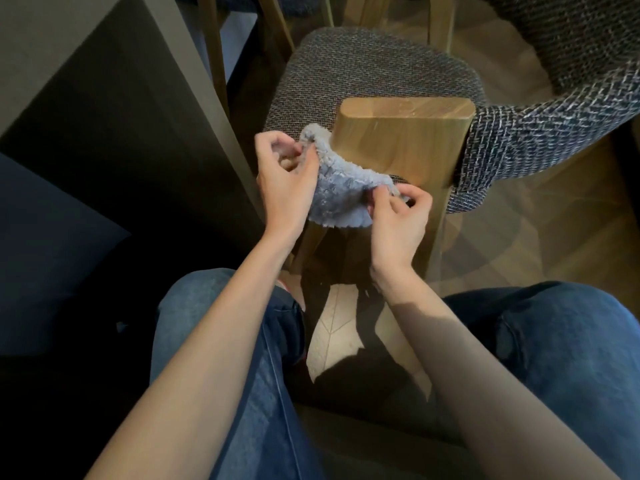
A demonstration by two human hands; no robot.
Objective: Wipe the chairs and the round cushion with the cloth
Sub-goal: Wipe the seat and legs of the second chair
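Observation:
A fluffy grey-blue cloth [341, 188] hangs between my two hands, close against the left edge of a chair's wooden backrest post [405, 140]. My left hand [285, 178] pinches the cloth's upper left corner. My right hand [398, 220] pinches its lower right edge. The chair has a grey woven seat [363, 74] beyond the post and a curved tweed back panel [526, 140] running off to the right. No round cushion is clearly in view.
A dark table [104, 98] stands close on the left with wooden legs [214, 53] of other chairs behind it. Another tweed chair [571, 39] fills the top right. My knees in jeans [554, 341] are below, over a herringbone wood floor [332, 341].

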